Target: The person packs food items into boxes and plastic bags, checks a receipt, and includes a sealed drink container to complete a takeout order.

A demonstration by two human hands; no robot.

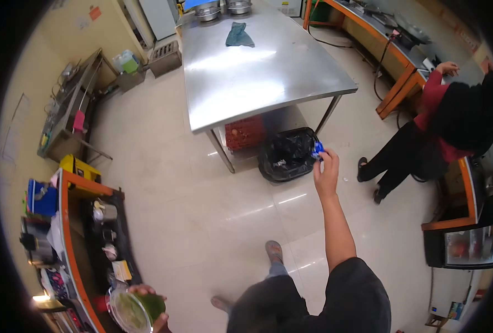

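My right hand (pixel 327 170) reaches forward with a crumpled blue and white wrapper (pixel 318 150) between its fingertips, at the right rim of a bin lined with a black plastic bag (pixel 288 172). A little crumpled litter lies inside the bin. Low on the left, my left hand (pixel 159 320) holds a clear-lidded container (pixel 130 311) with green contents. The bin stands on the floor by the near end of a stainless steel table (pixel 246 83).
A green cloth (pixel 239 35) and metal pans (pixel 208 14) are on the table. A red crate (pixel 245 132) sits beneath it. To the right, a person in black and red (pixel 459 116) stands at an orange-framed counter. An orange-edged shelf (pixel 73 254) with pots runs along the left.
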